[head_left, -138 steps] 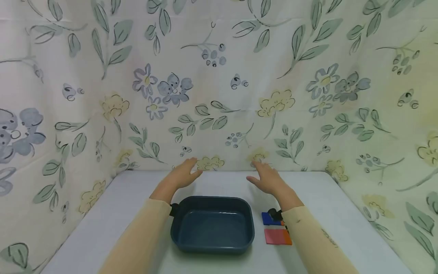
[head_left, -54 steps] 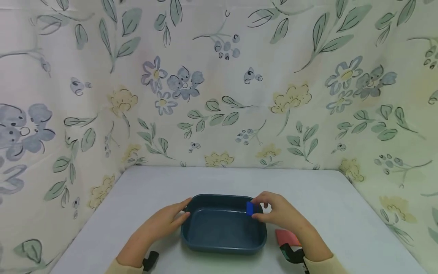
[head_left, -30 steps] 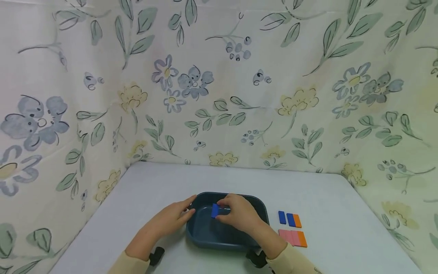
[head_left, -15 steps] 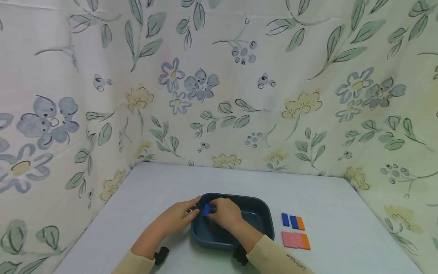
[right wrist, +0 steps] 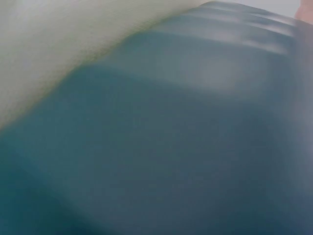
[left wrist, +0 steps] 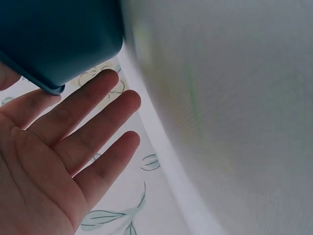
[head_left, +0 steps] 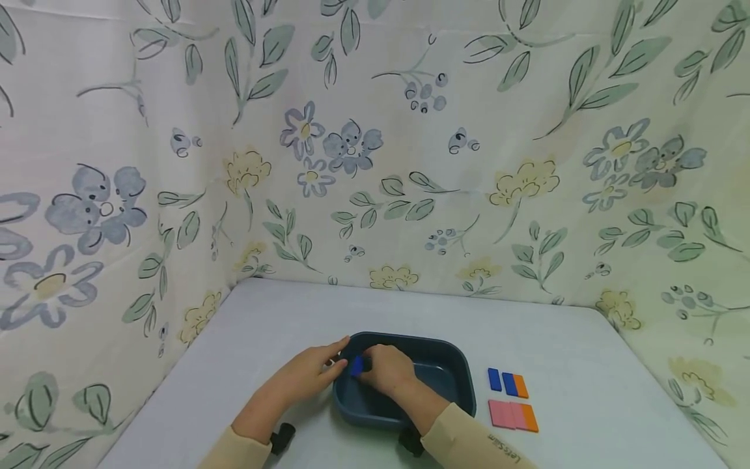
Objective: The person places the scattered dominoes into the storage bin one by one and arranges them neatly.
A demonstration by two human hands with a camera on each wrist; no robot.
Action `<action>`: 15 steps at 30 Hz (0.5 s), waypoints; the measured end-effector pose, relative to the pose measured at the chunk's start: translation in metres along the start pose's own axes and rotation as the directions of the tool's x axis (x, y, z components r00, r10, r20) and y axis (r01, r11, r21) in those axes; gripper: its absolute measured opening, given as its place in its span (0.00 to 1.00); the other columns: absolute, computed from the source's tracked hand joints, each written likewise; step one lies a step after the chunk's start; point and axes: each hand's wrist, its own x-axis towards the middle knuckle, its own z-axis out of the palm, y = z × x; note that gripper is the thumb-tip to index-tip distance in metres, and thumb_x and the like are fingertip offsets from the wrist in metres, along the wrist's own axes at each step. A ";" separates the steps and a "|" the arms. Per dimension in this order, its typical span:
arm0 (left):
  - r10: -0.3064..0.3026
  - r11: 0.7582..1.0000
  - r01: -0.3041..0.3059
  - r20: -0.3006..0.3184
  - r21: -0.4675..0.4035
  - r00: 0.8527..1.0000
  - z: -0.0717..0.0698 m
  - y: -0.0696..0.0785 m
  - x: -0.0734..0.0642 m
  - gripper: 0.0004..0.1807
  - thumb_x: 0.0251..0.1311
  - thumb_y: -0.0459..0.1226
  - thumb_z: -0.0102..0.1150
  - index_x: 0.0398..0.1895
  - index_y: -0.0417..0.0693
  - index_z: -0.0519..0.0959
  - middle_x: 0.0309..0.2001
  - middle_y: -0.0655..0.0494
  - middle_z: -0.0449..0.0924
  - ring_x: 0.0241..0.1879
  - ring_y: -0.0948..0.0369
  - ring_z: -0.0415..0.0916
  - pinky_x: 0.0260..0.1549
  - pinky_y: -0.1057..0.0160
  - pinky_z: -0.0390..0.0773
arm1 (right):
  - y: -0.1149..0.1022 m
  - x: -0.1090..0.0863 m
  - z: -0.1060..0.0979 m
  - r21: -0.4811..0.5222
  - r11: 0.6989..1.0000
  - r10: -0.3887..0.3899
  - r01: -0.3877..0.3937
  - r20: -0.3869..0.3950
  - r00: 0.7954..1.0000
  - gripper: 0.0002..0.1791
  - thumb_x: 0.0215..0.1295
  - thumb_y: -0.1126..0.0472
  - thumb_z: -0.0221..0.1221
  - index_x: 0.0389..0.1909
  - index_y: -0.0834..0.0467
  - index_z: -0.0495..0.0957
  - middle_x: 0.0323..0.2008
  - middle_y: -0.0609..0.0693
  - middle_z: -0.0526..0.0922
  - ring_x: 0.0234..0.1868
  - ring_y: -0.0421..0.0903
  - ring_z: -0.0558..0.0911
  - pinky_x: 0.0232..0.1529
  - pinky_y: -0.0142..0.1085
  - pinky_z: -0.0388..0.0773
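A dark teal rectangular dish [head_left: 410, 420] stands on the white table in the head view. Over its left part my right hand [head_left: 391, 372] pinches a small blue flat piece [head_left: 357, 366], low inside the walls; whether the piece touches the bottom I cannot tell. My left hand [head_left: 305, 378] rests at the dish's left rim. The left wrist view shows that left hand [left wrist: 73, 137] with fingers straight, index fingertip and thumb against the rim of the dish [left wrist: 63, 44]. A blurred teal dish wall [right wrist: 161, 137] fills the right wrist view, hiding the right fingers.
Right of the dish lie flat pieces: a lone blue one [head_left: 495, 379], a blue one [head_left: 510, 384] beside an orange one [head_left: 521, 386], and pink ones [head_left: 502, 413] beside another orange one [head_left: 530, 418]. A floral cloth [head_left: 375, 163] hangs behind the white table [head_left: 293, 306].
Both hands came down from above the table's far part. My right hand took hold of a blue piece and carried it leftward into the dish. My left hand came to the left rim.
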 end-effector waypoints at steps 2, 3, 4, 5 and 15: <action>-0.002 1.000 0.002 0.000 0.003 1.000 0.000 0.000 0.000 0.31 0.77 0.51 0.47 0.77 0.49 0.62 0.57 0.50 0.80 0.52 0.57 0.78 0.49 0.50 0.77 | 0.001 -0.002 -0.003 0.039 0.999 -0.001 0.001 -0.001 1.000 0.25 0.55 0.50 0.73 0.51 0.59 0.85 0.45 0.53 0.87 0.44 0.51 0.85 0.39 0.48 0.81; -0.004 1.000 0.004 0.001 0.004 1.000 0.000 0.000 0.000 0.31 0.77 0.50 0.47 0.77 0.49 0.62 0.57 0.50 0.80 0.52 0.57 0.78 0.49 0.50 0.77 | 0.002 -0.003 -0.006 0.062 0.998 -0.003 0.003 -0.002 1.000 0.26 0.55 0.50 0.73 0.52 0.59 0.84 0.44 0.53 0.87 0.42 0.50 0.85 0.38 0.47 0.81; -0.003 1.000 0.003 0.003 0.003 1.000 0.000 0.001 0.000 0.31 0.77 0.50 0.47 0.77 0.49 0.62 0.57 0.50 0.80 0.52 0.57 0.78 0.49 0.50 0.77 | 0.004 -0.006 -0.008 0.082 0.997 -0.011 0.011 -0.004 1.000 0.26 0.56 0.50 0.73 0.53 0.59 0.84 0.44 0.52 0.87 0.41 0.48 0.85 0.37 0.46 0.80; -0.005 1.000 0.005 0.005 0.002 1.000 0.001 0.001 0.000 0.31 0.77 0.50 0.47 0.77 0.49 0.61 0.57 0.50 0.80 0.52 0.57 0.78 0.49 0.50 0.77 | 0.006 -0.009 -0.011 0.107 0.994 -0.020 0.021 -0.003 1.000 0.27 0.56 0.50 0.73 0.54 0.59 0.83 0.42 0.52 0.87 0.38 0.47 0.84 0.35 0.45 0.80; -0.039 0.999 0.039 0.005 0.009 0.999 0.001 0.003 -0.002 0.31 0.76 0.49 0.49 0.78 0.51 0.62 0.55 0.52 0.80 0.51 0.57 0.78 0.48 0.51 0.78 | 0.054 -0.060 -0.065 0.502 0.850 -0.215 0.158 0.057 0.975 0.26 0.65 0.52 0.68 0.63 0.55 0.79 0.19 0.41 0.66 0.18 0.36 0.63 0.22 0.31 0.64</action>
